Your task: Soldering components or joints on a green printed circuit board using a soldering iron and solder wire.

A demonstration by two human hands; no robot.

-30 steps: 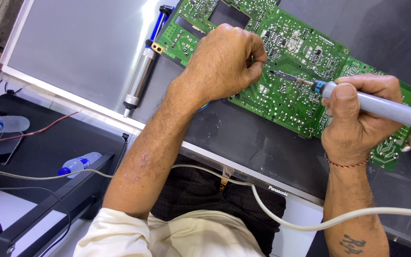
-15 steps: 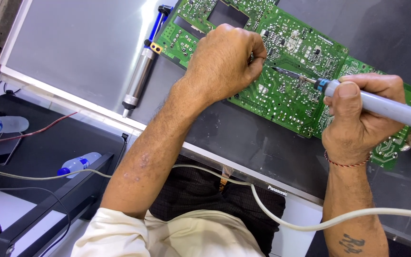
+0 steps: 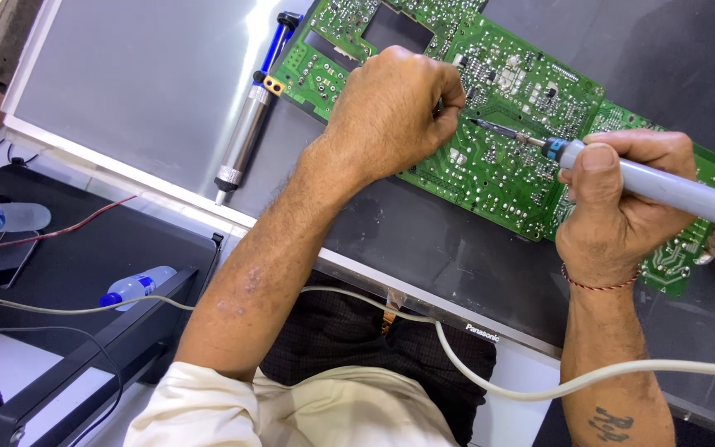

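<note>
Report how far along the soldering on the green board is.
Done: nothing finished can be made out. In hand: right hand holds the soldering iron, tip at the circuit board; left hand rests on it. Left: the desoldering pump lies unused beside the board.

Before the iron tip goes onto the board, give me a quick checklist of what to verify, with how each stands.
1. Soldering iron gripped firmly in the right hand: ok.
2. Iron tip over the green circuit board, pointing toward the left hand: ok; whether it touches the board, cannot tell.
3. Left hand resting on the board, steadying it: ok.
4. Left fingertips clear of the tip: cannot tell, they curl close beside it.
5. White cord trailing across the lap, off the board: ok.
6. Desoldering pump lying within reach at the board's left edge: ok.
</note>
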